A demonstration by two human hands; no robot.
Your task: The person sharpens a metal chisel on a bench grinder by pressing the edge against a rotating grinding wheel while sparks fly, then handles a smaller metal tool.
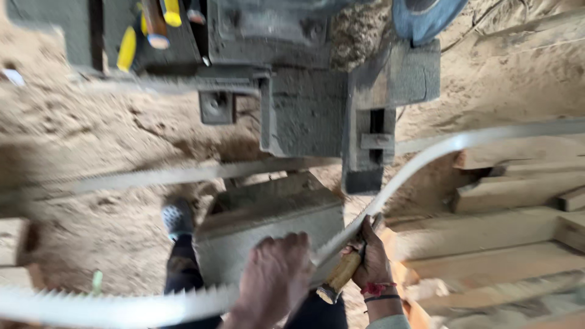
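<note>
The left hand (274,274) is nearest, at 6 o'clock, fingers clamped over the toothed saw blade (109,307). Just beside it at 3 o'clock, the right hand (370,259) grips a wooden handle (341,275) against the blade, which curves up toward 2 o'clock past the grey machine (304,109). Planks (487,244) lie at 4 o'clock.
</note>
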